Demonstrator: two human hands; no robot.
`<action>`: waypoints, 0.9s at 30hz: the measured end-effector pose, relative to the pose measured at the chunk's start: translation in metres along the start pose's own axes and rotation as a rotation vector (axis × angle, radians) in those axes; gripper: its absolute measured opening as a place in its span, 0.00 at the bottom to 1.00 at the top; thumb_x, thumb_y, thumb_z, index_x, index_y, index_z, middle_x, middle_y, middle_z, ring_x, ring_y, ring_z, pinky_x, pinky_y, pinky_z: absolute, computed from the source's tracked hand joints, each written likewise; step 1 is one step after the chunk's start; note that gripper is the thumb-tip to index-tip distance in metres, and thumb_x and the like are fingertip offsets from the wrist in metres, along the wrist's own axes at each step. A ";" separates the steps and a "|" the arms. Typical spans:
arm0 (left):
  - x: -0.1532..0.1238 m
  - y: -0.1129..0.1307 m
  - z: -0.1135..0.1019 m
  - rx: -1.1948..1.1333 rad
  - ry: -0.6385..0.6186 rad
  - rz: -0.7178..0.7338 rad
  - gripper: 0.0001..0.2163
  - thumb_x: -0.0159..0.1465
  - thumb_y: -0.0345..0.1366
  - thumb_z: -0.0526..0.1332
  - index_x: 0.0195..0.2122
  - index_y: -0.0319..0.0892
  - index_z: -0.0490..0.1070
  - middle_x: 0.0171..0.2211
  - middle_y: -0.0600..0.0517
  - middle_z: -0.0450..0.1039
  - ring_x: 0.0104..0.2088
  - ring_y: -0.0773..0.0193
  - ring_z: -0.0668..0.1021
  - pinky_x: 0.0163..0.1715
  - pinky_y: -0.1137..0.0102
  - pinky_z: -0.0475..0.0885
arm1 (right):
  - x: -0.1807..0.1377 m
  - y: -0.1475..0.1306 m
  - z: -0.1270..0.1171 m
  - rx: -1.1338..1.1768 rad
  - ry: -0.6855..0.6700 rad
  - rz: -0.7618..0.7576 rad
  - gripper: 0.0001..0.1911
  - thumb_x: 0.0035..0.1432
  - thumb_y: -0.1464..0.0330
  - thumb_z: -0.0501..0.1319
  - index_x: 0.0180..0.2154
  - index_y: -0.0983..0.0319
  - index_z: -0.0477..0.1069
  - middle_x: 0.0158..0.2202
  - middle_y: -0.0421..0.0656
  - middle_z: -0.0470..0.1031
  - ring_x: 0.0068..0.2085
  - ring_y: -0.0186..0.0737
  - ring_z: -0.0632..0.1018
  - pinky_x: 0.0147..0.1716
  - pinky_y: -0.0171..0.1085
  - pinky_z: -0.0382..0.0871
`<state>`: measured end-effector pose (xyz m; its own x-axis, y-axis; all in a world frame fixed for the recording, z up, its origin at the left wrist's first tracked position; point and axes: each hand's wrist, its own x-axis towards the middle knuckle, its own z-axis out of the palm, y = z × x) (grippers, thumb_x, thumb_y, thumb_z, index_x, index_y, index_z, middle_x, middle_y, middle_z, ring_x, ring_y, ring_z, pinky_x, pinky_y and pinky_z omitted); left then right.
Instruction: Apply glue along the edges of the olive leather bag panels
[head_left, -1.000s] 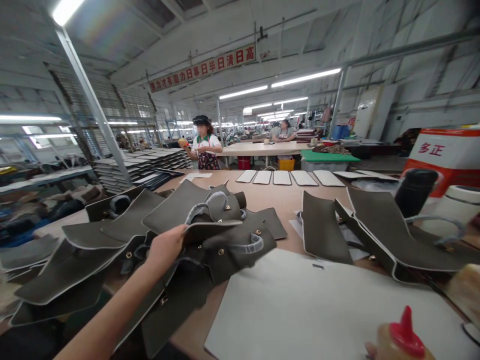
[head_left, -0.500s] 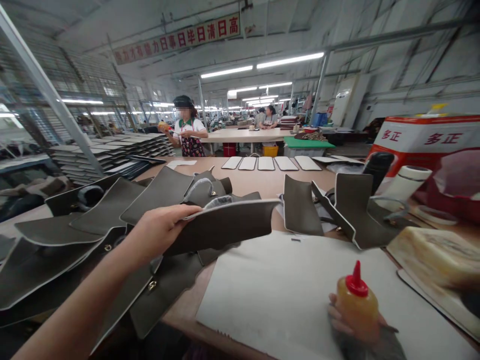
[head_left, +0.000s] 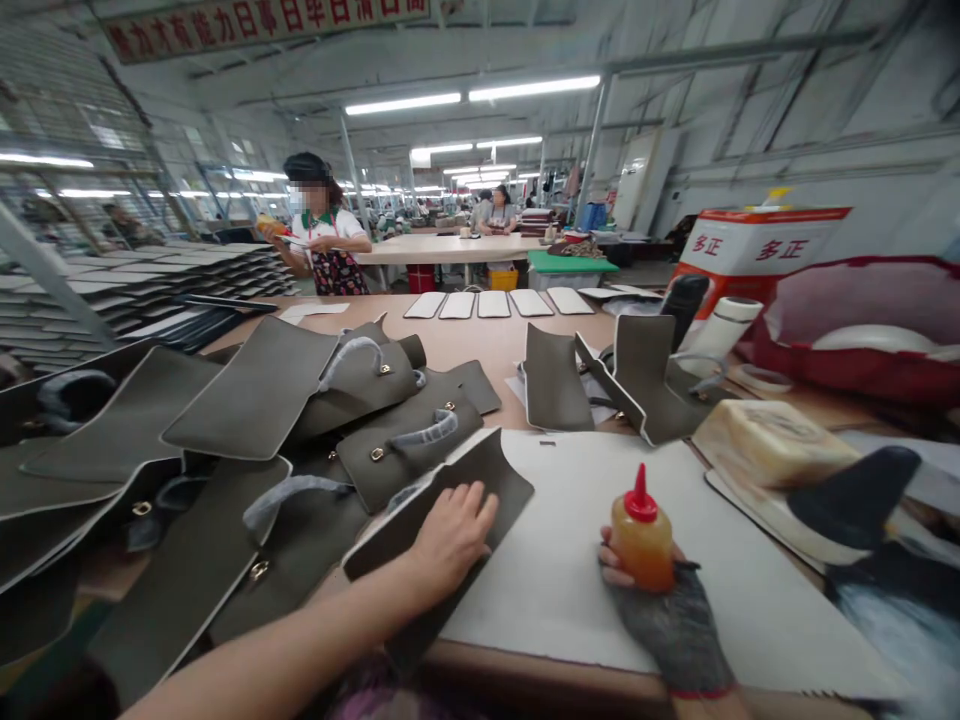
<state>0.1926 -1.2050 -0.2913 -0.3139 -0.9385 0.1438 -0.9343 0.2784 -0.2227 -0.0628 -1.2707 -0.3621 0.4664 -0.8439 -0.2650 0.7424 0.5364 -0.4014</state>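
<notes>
Bent over a grey-brown bag panel (head_left: 420, 510) with pale edges, my bare left hand (head_left: 454, 535) holds it at the left edge of the white board (head_left: 555, 590). Its fingers curl on the panel's face, slightly apart; the thumb is mostly hidden. The panel slopes down past the table's front edge. My right hand (head_left: 656, 610), in a dark grey glove with bare fingertips, is closed round a squeeze bottle (head_left: 643, 540) of amber liquid with a red nozzle. A thin dark pointed tool also shows at this hand. The bottle stands upright above the board.
Several bag pieces with wrapped handles (head_left: 427, 430) heap on the left. More panels (head_left: 559, 375) stand beyond the board. A yellowish block (head_left: 772, 440), a white cup (head_left: 724, 330) and a red bag (head_left: 862, 310) are right. A co-worker (head_left: 322, 230) stands across the table.
My left hand has brought the raised panel down and towards me, and now bends over it. The right hand and bottle appear further left and higher as the view turned right.
</notes>
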 end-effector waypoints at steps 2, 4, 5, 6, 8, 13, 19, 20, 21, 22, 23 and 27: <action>-0.009 0.006 0.017 -0.099 -0.103 -0.199 0.22 0.53 0.46 0.60 0.45 0.38 0.64 0.43 0.43 0.65 0.42 0.53 0.67 0.39 0.61 0.66 | 0.001 -0.001 0.002 0.015 0.005 0.010 0.20 0.44 0.60 0.60 0.40 0.61 0.66 0.32 0.45 0.71 0.27 0.36 0.68 0.19 0.32 0.63; -0.015 0.010 0.024 -0.183 -0.165 -0.279 0.18 0.54 0.47 0.58 0.40 0.38 0.66 0.39 0.44 0.64 0.41 0.54 0.67 0.39 0.62 0.66 | 0.003 -0.001 0.001 0.003 0.024 -0.002 0.20 0.45 0.59 0.59 0.41 0.60 0.65 0.32 0.45 0.70 0.27 0.37 0.68 0.18 0.33 0.63; -0.017 0.012 0.025 -0.219 -0.178 -0.294 0.16 0.55 0.46 0.57 0.38 0.38 0.66 0.39 0.45 0.64 0.41 0.56 0.67 0.40 0.63 0.66 | 0.004 -0.001 0.000 -0.014 0.036 -0.015 0.20 0.46 0.59 0.59 0.41 0.60 0.65 0.33 0.45 0.70 0.28 0.37 0.68 0.18 0.33 0.63; -0.018 0.013 0.026 -0.250 -0.184 -0.305 0.14 0.57 0.44 0.56 0.38 0.39 0.66 0.39 0.46 0.64 0.41 0.57 0.66 0.41 0.64 0.66 | 0.005 0.000 0.000 -0.039 0.053 -0.030 0.20 0.46 0.58 0.58 0.41 0.60 0.65 0.33 0.45 0.70 0.28 0.38 0.69 0.19 0.34 0.63; -0.017 0.013 0.027 -0.299 -0.192 -0.322 0.12 0.59 0.41 0.53 0.37 0.39 0.67 0.39 0.46 0.63 0.42 0.58 0.66 0.42 0.65 0.66 | 0.004 0.002 0.002 -0.125 0.116 -0.058 0.18 0.48 0.57 0.56 0.39 0.60 0.65 0.31 0.44 0.70 0.28 0.38 0.69 0.19 0.35 0.64; -0.013 0.010 0.030 -0.370 -0.236 -0.314 0.10 0.61 0.39 0.50 0.35 0.41 0.68 0.39 0.47 0.63 0.41 0.59 0.66 0.40 0.66 0.67 | -0.012 0.005 0.023 -0.687 0.385 -0.381 0.16 0.46 0.55 0.59 0.33 0.58 0.66 0.31 0.42 0.68 0.31 0.42 0.69 0.21 0.37 0.66; 0.000 0.016 0.037 -0.274 -0.289 -0.228 0.10 0.59 0.27 0.47 0.32 0.37 0.68 0.36 0.45 0.66 0.39 0.58 0.68 0.34 0.68 0.68 | -0.032 -0.018 0.043 -0.723 0.282 -0.396 0.18 0.47 0.57 0.59 0.39 0.58 0.66 0.41 0.45 0.66 0.39 0.44 0.70 0.27 0.35 0.68; 0.004 0.016 0.037 -0.300 -0.296 -0.245 0.11 0.59 0.27 0.47 0.32 0.37 0.68 0.36 0.45 0.66 0.37 0.60 0.69 0.33 0.69 0.68 | -0.031 -0.020 0.042 -0.734 0.288 -0.402 0.18 0.48 0.56 0.58 0.40 0.58 0.66 0.41 0.45 0.66 0.37 0.44 0.70 0.25 0.35 0.67; 0.007 0.015 0.038 -0.339 -0.297 -0.274 0.11 0.60 0.29 0.47 0.31 0.38 0.68 0.35 0.46 0.66 0.35 0.61 0.70 0.33 0.69 0.68 | -0.028 -0.021 0.039 -0.797 0.321 -0.440 0.18 0.48 0.56 0.58 0.39 0.59 0.65 0.40 0.45 0.67 0.36 0.43 0.70 0.23 0.35 0.67; 0.010 0.013 0.039 -0.389 -0.294 -0.302 0.11 0.61 0.30 0.46 0.31 0.38 0.69 0.35 0.47 0.67 0.34 0.63 0.71 0.33 0.70 0.68 | -0.024 -0.021 0.035 -0.896 0.366 -0.497 0.18 0.48 0.56 0.58 0.39 0.59 0.65 0.38 0.45 0.67 0.35 0.43 0.70 0.22 0.34 0.66; 0.013 0.011 0.040 -0.444 -0.284 -0.325 0.12 0.61 0.30 0.47 0.30 0.38 0.69 0.34 0.47 0.67 0.33 0.64 0.72 0.34 0.71 0.67 | -0.020 -0.020 0.031 -0.999 0.408 -0.559 0.18 0.47 0.56 0.59 0.38 0.59 0.65 0.37 0.44 0.67 0.34 0.42 0.70 0.22 0.34 0.66; 0.019 0.003 0.045 -0.642 -0.208 -0.393 0.11 0.59 0.30 0.49 0.31 0.38 0.71 0.32 0.48 0.71 0.35 0.64 0.73 0.36 0.72 0.65 | -0.008 -0.010 0.022 -1.280 0.493 -0.669 0.20 0.48 0.54 0.58 0.37 0.61 0.65 0.33 0.43 0.68 0.32 0.40 0.69 0.29 0.38 0.66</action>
<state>0.1913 -1.2311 -0.3327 0.0397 -0.9940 -0.1018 -0.9052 -0.0789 0.4175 -0.0633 -1.2696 -0.3369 -0.1694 -0.9789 0.1144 -0.2770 -0.0641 -0.9587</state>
